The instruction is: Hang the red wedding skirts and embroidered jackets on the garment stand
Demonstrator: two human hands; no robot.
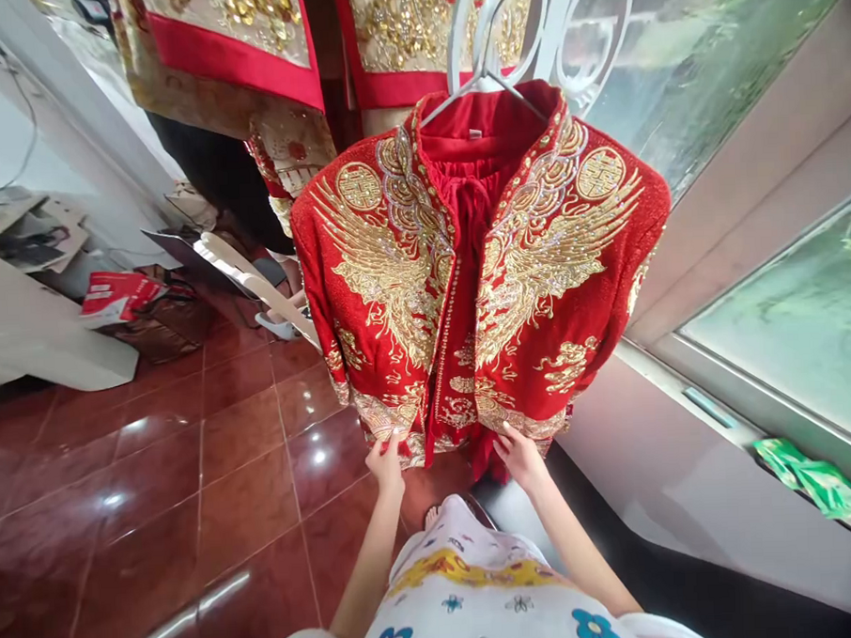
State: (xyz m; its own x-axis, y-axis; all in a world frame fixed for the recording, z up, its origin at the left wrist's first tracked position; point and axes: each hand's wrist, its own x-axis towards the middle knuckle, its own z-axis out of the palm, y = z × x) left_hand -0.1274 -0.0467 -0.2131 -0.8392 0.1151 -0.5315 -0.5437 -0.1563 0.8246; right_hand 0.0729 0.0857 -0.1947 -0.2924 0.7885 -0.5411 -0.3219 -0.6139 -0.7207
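Note:
A red jacket (572, 284) with gold wing-like embroidery hangs upright in front of me on a wire hanger (485, 70). Its front is parted, showing red gathered fabric (467, 204) inside. My left hand (386, 464) pinches the hem of the front panel on the left. At the hem of the other front panel, my right hand (522, 456) is closed on the cloth in the same way. Both thumbs lie on top of the embroidered border, and the other fingers are partly hidden behind it.
Behind the jacket are a white scrolled metal stand (554, 31) and another gold-beaded garment with red trim (245, 54). Window glass (784, 313) and a ledge with a green packet (817, 479) are on the right. A red-and-white bag (121, 297) sits left, above red floor tiles (242, 477).

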